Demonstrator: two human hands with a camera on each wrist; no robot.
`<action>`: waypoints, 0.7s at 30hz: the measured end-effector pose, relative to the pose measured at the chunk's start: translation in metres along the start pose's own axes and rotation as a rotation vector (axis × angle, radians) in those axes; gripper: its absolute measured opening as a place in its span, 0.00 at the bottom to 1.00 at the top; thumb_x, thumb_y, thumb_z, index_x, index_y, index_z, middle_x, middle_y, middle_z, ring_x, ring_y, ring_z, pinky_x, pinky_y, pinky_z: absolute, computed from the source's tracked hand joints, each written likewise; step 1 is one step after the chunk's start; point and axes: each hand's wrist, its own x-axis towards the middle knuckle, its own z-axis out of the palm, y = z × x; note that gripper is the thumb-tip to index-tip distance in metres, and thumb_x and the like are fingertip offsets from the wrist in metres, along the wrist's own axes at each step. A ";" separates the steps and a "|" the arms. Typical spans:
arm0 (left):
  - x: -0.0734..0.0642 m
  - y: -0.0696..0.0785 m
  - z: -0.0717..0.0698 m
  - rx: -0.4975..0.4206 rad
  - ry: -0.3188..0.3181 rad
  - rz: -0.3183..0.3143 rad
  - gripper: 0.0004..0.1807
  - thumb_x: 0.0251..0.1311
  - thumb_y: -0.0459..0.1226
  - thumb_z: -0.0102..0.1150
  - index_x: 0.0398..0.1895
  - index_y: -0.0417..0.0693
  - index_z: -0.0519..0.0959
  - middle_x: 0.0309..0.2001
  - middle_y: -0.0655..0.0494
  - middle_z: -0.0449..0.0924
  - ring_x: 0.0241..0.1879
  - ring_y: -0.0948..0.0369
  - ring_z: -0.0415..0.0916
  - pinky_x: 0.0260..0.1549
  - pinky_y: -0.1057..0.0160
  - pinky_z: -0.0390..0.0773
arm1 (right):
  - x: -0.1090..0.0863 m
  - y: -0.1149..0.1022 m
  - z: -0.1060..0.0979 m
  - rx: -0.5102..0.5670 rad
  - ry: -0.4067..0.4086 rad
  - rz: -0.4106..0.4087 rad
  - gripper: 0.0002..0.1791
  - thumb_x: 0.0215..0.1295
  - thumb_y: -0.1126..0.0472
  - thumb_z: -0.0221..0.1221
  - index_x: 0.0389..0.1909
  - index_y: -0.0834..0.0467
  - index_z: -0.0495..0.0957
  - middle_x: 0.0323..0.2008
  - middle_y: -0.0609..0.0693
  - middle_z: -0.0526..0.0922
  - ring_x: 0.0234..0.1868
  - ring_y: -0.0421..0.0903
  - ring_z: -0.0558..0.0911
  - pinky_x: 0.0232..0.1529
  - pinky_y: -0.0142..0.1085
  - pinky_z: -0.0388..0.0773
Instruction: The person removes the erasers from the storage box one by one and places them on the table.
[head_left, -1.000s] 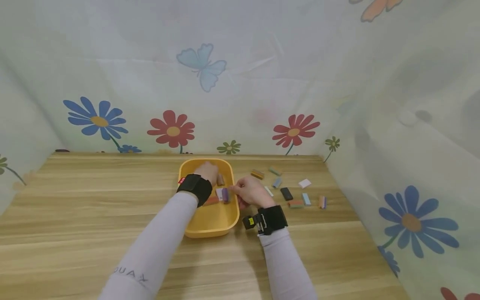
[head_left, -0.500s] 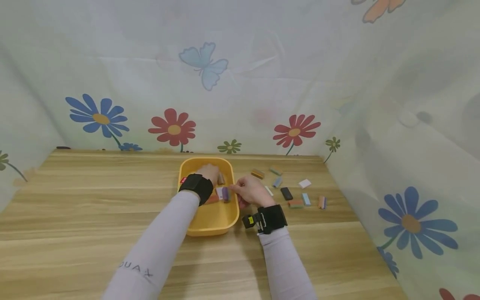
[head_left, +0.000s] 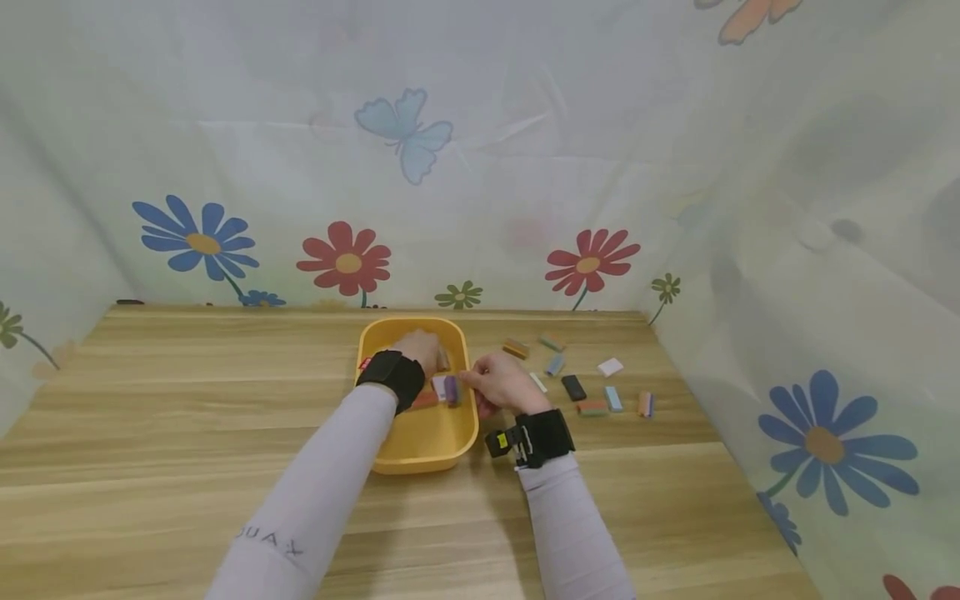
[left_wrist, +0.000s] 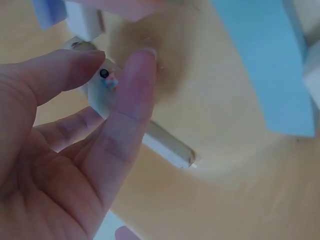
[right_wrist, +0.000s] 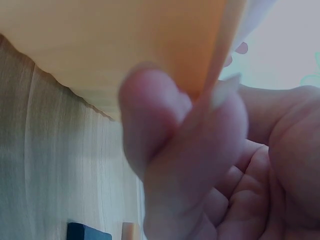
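Note:
My left hand (head_left: pixel 420 352) reaches down into a yellow plastic bin (head_left: pixel 423 463). Seen from the left wrist, its thumb and fingers pinch a small pale block (left_wrist: pixel 101 95) with a black dot and pink-blue print. A thin whitish bar (left_wrist: pixel 169 146) lies beyond the fingers, and a light blue block (left_wrist: pixel 270 65) is nearby. Inside the bin are also a purple block (head_left: pixel 452 390), a white one (head_left: pixel 438 385) and a reddish one (head_left: pixel 423 401). With thumb and fingers, my right hand (head_left: pixel 506 385) grips the bin's right wall at the rim.
Several small blocks lie on the wooden table (head_left: pixel 187 433) right of the bin, among them a black one (head_left: pixel 573 387), a light blue one (head_left: pixel 613 398), a white one (head_left: pixel 610 367) and an orange-green one (head_left: pixel 592 408). A flowered cloth wall (head_left: pixel 480 208) stands behind.
The left hand has shifted very slightly to the right inside the bin. The right hand keeps its grip on the rim, and the blocks on the table have not moved.

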 end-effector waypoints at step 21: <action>-0.055 -0.052 -0.070 -0.343 0.050 0.081 0.23 0.52 0.35 0.51 0.52 0.46 0.60 0.34 0.45 0.71 0.15 0.55 0.71 0.16 0.61 0.75 | 0.004 0.003 0.001 -0.010 -0.025 -0.006 0.17 0.60 0.51 0.53 0.25 0.63 0.73 0.16 0.55 0.77 0.13 0.46 0.77 0.17 0.38 0.75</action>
